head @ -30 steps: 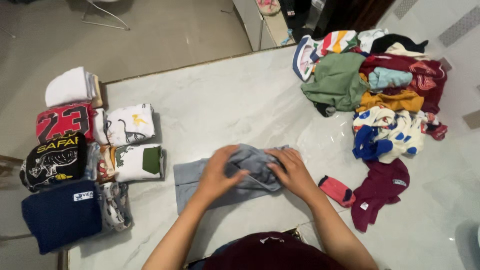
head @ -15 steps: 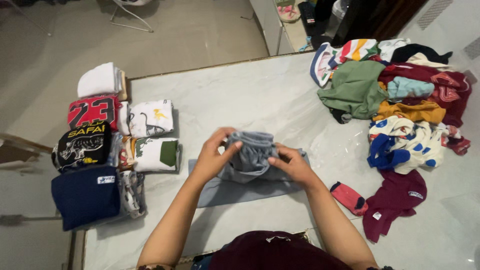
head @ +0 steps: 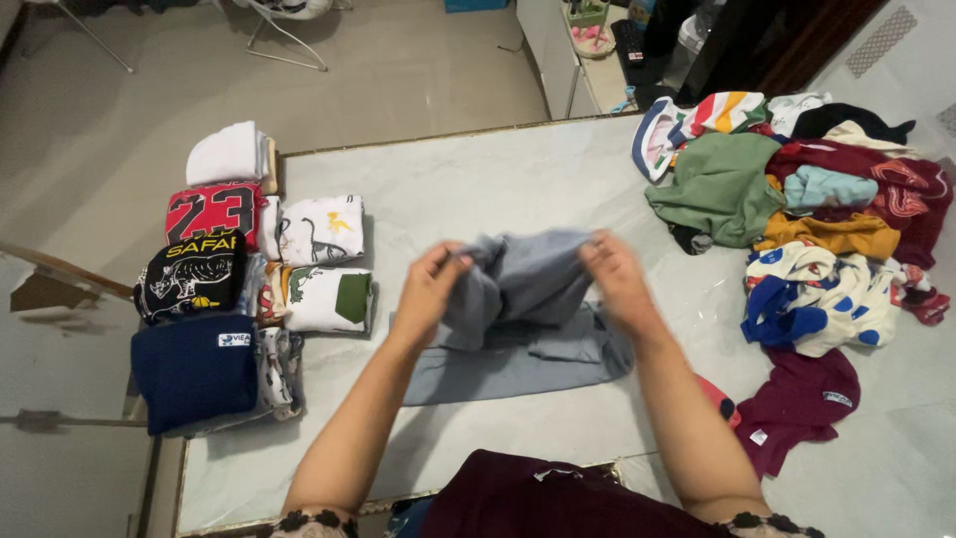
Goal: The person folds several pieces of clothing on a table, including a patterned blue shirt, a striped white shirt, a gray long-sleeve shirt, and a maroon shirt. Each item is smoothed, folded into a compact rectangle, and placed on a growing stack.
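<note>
Since the earlier frame both hands have lifted and drawn apart, pulling the upper part of the grey garment [head: 523, 309] off the table [head: 478, 179] and spreading it where it was bunched between them. The left hand [head: 430, 289] pinches the cloth's top left edge, fingers closed tight on a fold; the right hand [head: 619, 279] pinches the top right edge the same way. Each grip is shut on fabric. The garment is soft, thin grey knit, sagging in loose creases between the hands, while its lower part lies flat on the table in a rough rectangle just in front of the person.

The table is pale, glossy, marble-veined stone with a thin brass-coloured rim. On its left edge sits a block of folded clothes [head: 239, 289]: neat squarish bundles, white, red with white numerals, black with a rhino print, plain navy, and white ones with dinosaur prints. On the right is a loose pile [head: 797, 199] of crumpled clothes: matte green, maroon, mustard, light blue, a striped piece, and white with blue blotches. Near it, a maroon piece [head: 802, 403] lies rumpled and alone, and a pink sock [head: 719, 397] shows just beside the right forearm. The person's top is dark maroon.
</note>
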